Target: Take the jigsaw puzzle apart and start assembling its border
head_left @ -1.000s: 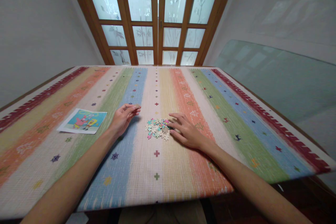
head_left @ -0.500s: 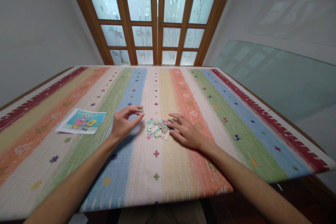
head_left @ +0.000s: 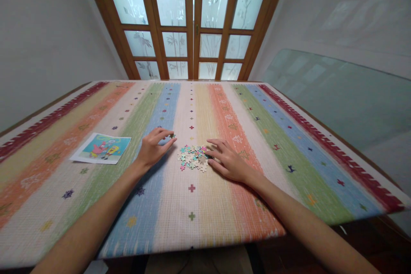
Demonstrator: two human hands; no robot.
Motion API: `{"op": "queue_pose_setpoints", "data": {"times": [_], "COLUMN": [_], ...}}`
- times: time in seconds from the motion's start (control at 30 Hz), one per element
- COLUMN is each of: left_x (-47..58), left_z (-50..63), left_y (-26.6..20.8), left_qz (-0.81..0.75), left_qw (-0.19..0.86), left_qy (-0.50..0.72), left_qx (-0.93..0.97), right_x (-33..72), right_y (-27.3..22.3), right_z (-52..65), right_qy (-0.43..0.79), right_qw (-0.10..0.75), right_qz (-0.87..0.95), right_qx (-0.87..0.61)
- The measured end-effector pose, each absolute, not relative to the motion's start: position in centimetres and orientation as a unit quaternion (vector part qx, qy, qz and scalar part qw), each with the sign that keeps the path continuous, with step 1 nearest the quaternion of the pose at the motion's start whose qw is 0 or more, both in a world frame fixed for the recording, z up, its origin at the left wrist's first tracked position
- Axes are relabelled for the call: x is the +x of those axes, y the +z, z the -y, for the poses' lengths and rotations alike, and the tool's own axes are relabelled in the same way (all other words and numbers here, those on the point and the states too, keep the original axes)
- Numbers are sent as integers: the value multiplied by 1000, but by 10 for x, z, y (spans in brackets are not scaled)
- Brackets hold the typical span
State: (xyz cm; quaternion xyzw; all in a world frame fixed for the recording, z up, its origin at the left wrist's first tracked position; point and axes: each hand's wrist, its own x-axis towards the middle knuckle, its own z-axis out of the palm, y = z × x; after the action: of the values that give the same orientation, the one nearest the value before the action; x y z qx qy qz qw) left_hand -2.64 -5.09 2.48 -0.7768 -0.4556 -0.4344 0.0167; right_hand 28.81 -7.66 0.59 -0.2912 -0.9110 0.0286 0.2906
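Observation:
Between thumb and fingertips, my left hand point(head_left: 155, 146) pinches one small puzzle piece point(head_left: 171, 135), dark greenish on the side that shows. It is raised a little above the cloth, left of a heap of jigsaw puzzle pieces point(head_left: 192, 158). The heap mixes pale backs with teal, pink and brown faces. My right hand point(head_left: 227, 160) rests at the heap's right edge with fingers spread, the fingertips touching the outer pieces. A printed picture card point(head_left: 104, 149) of cartoon figures on a teal ground lies flat to the left of my left hand.
A striped tablecloth point(head_left: 192, 231) covers the wide table. Its near edge hangs close in front of me. Beyond the far edge stand wooden doors point(head_left: 192, 21) with frosted panes. A pale glass panel point(head_left: 337, 94) leans along the right wall.
My left hand has turned the puzzle piece slightly between its fingers, so a darker side shows. My right hand and the heap look almost unchanged.

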Motion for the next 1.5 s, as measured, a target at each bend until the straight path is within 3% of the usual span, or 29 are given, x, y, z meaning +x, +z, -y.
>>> {"op": "queue_pose_setpoints", "data": {"times": [0.27, 0.67, 0.83, 1.07, 1.5], "left_x": [-55, -68, -67, -29, -10], "left_z": [13, 3, 16, 47, 54], "left_y": [22, 10, 17, 19, 21], "left_qz": [545, 600, 555, 473, 490], "left_qw": [-51, -72, -78, -190, -233], "left_qy": [-365, -354, -354, -301, -282], "left_qx": [-753, -713, -749, -806, -791], "right_x": [288, 288, 291, 294, 299], "right_y": [6, 2, 4, 2, -2], "right_z": [76, 76, 75, 71, 67], "right_qy": [21, 33, 39, 13, 4], "right_qw": [303, 301, 306, 296, 299], "right_qz": [911, 912, 903, 892, 876], "right_qx": [-279, -277, -300, -341, -378]}}
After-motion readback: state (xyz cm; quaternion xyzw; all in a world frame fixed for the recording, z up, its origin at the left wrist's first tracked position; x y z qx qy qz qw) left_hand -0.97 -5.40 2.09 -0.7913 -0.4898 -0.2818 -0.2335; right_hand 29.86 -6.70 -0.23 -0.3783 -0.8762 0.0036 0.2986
